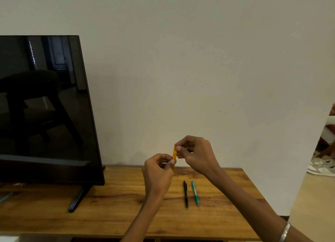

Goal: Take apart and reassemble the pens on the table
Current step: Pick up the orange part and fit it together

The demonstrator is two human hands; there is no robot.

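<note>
Both hands pinch the orange pen (174, 152) at frame centre: left hand (158, 171) its lower end, right hand (196, 154) its top. Black pen (185, 194) and green pen (195, 193) lie below on the table (112, 205).

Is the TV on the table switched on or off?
Off: the TV screen is dark, showing only room reflections.

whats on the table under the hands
Two pens lie side by side on the wooden table: a black pen and a teal pen, apart. The left hand and right hand pinch an orange pen above; its lower end is covered.
</note>
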